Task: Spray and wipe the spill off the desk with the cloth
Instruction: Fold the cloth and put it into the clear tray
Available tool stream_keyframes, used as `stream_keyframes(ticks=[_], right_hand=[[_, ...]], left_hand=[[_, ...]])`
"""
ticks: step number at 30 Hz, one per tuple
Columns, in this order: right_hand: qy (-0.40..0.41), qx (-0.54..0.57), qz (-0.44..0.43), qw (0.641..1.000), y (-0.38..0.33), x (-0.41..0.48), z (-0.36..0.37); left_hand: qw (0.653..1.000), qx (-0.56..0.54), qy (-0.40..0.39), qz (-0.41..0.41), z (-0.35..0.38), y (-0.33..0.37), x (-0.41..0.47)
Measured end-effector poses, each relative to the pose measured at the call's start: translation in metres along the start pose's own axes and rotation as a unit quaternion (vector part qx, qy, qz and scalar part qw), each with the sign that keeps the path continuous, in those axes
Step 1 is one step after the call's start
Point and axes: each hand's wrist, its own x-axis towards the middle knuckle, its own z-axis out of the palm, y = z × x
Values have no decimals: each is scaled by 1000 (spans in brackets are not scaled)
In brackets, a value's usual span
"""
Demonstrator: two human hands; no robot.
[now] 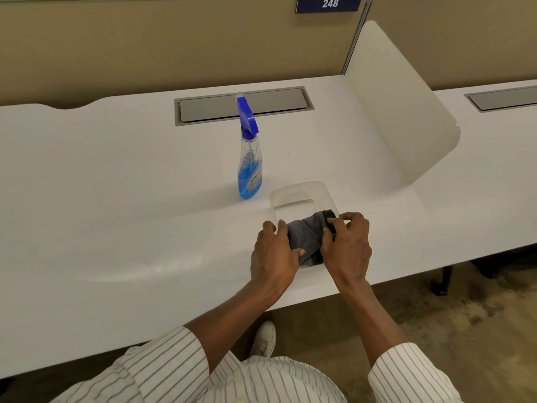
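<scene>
A dark grey cloth lies bunched in a clear plastic container on the white desk. My left hand grips the cloth's left side, thumb on top, at the container's near left rim. My right hand pinches the cloth's right end between its fingers. A spray bottle with a blue trigger head and blue liquid stands upright just behind and left of the container, apart from both hands. No spill is plainly visible on the desk.
A grey cable hatch is set into the desk behind the bottle. A white curved divider rises at the right. Beige partition panels stand at the back, with a sign reading 248. The desk's front edge runs under my forearms.
</scene>
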Motion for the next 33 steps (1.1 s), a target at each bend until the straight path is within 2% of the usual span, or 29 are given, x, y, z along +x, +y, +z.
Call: stream_keyframes(ticks=[4, 8, 20, 25, 29, 33], right_hand=[[5, -21, -7, 1000, 4, 3, 0], [2, -33, -21, 999, 9, 3, 3], [-5, 31, -34, 999, 15, 4, 3], [7, 51, -10, 999, 7, 10, -7], [16, 102, -29, 994, -15, 29, -23], [-41, 196, -71, 977, -49, 68, -32]], left_hand=[[999, 38, -8, 7, 3, -2, 3], [999, 32, -10, 7, 3, 0, 5], [999, -4, 41, 0, 0, -6, -4], [994, -36, 86, -48, -10, -8, -2], [990, -38, 116, -78, -24, -14, 9], [988, -61, 72, -125, -32, -17, 26]])
